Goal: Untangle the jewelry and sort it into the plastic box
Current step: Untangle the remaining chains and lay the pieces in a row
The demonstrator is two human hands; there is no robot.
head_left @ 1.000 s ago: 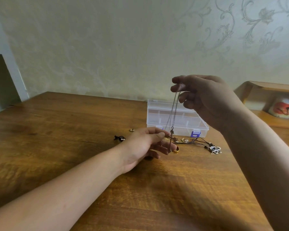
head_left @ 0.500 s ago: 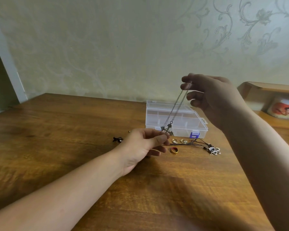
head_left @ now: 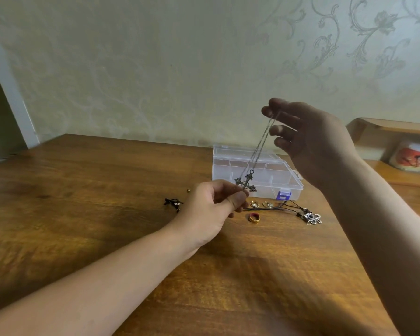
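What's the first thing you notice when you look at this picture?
A cross necklace dangles in the middle, its chain pinched up high by the right hand while the left hand holds the cross. Behind it sits a clear plastic box on the wooden table, with a gold ring nearby.

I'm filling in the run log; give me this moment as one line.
right hand: pinches chain top, raised | left hand: holds cross pendant | plastic box: on table, behind | ring: on table

Right hand (head_left: 308,139) raised, pinching — left hand (head_left: 211,209) low, curled.
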